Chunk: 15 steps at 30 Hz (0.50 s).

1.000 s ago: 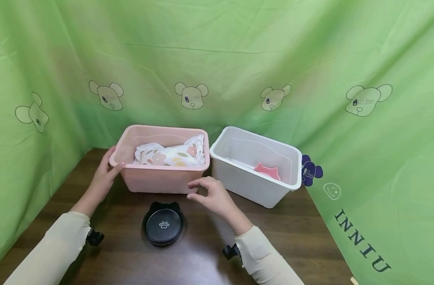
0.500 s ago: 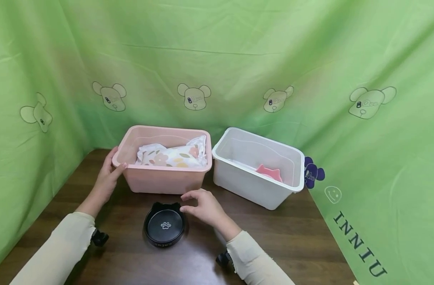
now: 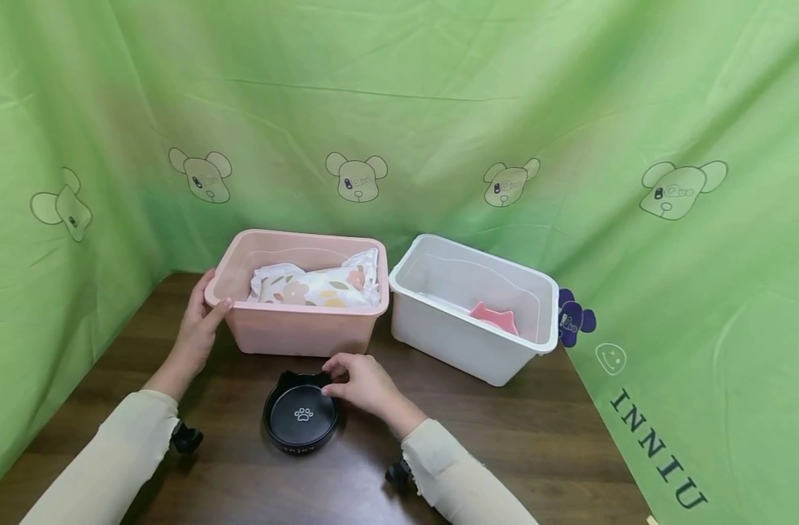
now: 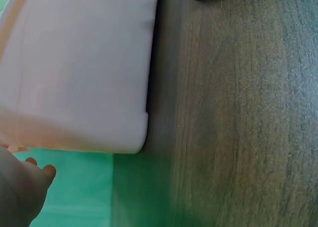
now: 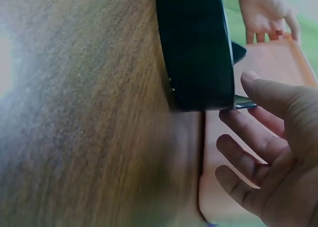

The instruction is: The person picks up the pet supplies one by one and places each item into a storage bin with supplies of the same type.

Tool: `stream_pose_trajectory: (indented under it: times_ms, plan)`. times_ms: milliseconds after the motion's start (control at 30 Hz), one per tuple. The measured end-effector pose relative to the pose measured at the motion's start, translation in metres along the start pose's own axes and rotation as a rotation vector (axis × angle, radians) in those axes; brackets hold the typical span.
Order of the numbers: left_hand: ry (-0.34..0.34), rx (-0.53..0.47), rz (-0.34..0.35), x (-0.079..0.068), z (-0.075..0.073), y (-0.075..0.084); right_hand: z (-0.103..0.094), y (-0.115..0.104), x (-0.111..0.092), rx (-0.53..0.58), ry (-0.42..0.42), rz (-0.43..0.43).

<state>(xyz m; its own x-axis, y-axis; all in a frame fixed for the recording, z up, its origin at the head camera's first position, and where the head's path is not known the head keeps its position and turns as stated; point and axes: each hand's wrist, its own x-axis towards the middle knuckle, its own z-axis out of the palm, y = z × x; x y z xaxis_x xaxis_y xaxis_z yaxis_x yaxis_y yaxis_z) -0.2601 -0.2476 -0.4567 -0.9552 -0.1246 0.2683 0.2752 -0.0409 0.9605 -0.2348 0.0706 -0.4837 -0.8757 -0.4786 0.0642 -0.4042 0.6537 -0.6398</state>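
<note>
My left hand [image 3: 199,321] holds the left end of a pink storage bin [image 3: 301,332], thumb over the front corner of the rim and fingers along the side. In the bin lies a small floral pillow [image 3: 321,288] with white ruffled ends. In front stands a black pet bowl [image 3: 301,419] with cat ears and a white paw print. My right hand [image 3: 367,383] is at the bowl's right ear, thumb over the inside and forefinger beyond the rim. In the right wrist view the thumb [image 5: 268,93] and fingers straddle the ear [image 5: 243,102] with a gap.
A white storage bin [image 3: 439,339] stands angled at the right of the pink one, with a pink cat-eared dish [image 3: 494,319] inside. Green printed cloth [image 3: 399,95] hangs round the back and sides of the brown wooden table [image 3: 531,445].
My right hand has come left and toward me, from in front of the pink bin to the bowl's right ear. My left hand keeps its hold on the bin.
</note>
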Motion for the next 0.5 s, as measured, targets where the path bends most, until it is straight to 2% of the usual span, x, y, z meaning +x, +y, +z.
stream_pose_trajectory:
  times_ms: [267,500]
  plan:
    - [-0.006,0.019,0.003,-0.001,-0.001,0.000,0.005,-0.002,0.009,-0.076,0.037,0.029]
    - [-0.018,0.046,0.031,0.000,-0.002,-0.001,0.008,-0.002,0.013,-0.027,0.080,0.035]
